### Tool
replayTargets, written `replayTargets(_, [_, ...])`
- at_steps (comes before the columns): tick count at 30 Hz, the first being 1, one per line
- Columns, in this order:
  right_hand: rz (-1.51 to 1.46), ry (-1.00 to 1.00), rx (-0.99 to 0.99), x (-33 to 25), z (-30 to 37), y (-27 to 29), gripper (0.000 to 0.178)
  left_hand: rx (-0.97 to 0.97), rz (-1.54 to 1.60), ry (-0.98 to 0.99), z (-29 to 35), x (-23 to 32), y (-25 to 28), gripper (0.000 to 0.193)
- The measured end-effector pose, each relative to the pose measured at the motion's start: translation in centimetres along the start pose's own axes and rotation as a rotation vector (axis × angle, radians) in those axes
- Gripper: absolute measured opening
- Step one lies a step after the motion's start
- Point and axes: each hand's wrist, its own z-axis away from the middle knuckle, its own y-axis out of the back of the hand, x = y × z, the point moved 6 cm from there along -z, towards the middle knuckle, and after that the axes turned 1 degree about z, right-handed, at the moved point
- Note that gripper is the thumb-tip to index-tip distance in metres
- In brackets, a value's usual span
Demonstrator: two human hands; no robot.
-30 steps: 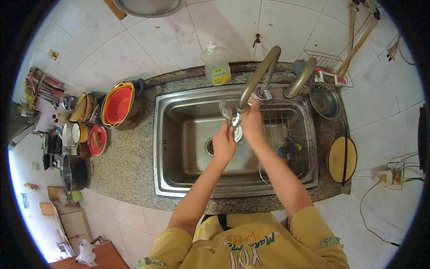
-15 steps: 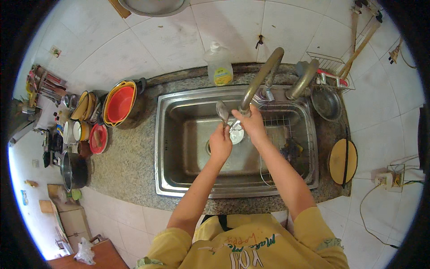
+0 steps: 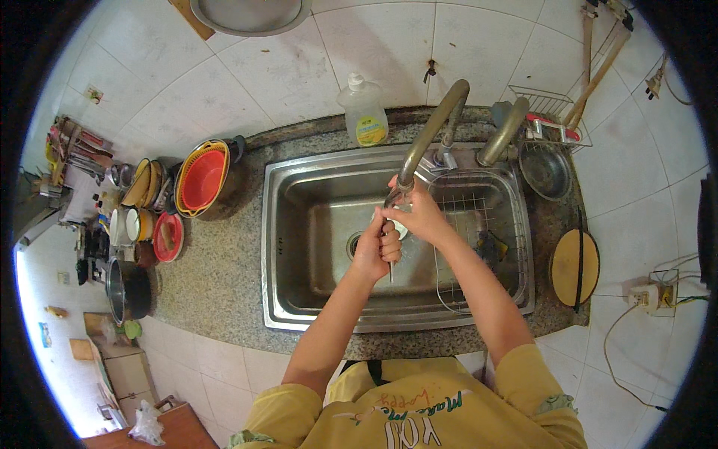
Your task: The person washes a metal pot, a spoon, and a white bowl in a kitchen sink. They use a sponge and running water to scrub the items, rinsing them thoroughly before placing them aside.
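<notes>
Over the sink (image 3: 314,277), my left hand (image 3: 376,245) is closed round the handle of a metal spoon (image 3: 391,197). The thin handle end pokes out below my fist, and the spoon's head lies just under the mouth of the curved tap (image 3: 432,127). My right hand (image 3: 420,215) is at the spoon's head, its fingers curled round it and partly hidden behind the tap mouth. Below my hands, on the sink floor, a white round dish (image 3: 400,230) is mostly covered by them. Left of it is the drain (image 3: 352,244).
A wire rack (image 3: 458,202) fills the sink's right side. Behind the sink stands a clear soap bottle (image 3: 365,112). To the right are a metal bowl (image 3: 544,172) and a round board (image 3: 572,269). Left on the counter sit a red basket (image 3: 203,179), a red plate (image 3: 167,238) and a dark pot (image 3: 127,290).
The spoon's head has moved right, from beside the tap to under its mouth. My left hand has turned and shifted slightly right; my right hand has come down onto the spoon's head.
</notes>
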Motion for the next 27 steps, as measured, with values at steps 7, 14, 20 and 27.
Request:
replayTargets(7, [0.364, 0.053, -0.233, -2.0, 0.0, 1.4, 0.026, 0.286, -0.555, -0.156, 0.4, 0.6, 0.6, 0.026])
replayTargets(14, [0.614, -0.073, -0.211, -1.5, -0.6, 0.9, 0.028, 0.318, -1.034, -0.343, -0.4, 1.9, -0.2, 0.011])
replayTargets(20, [0.202, -0.034, -0.003, 0.1, 0.5, 0.2, 0.021, 0.435, -1.101, -0.358, -0.9, 3.1, 0.3, 0.013])
replayTargets(27, [0.335, -0.026, 0.028, -1.3, 0.0, 1.6, 0.015, 0.254, -1.078, -0.417, 0.0, 1.7, -1.4, 0.005])
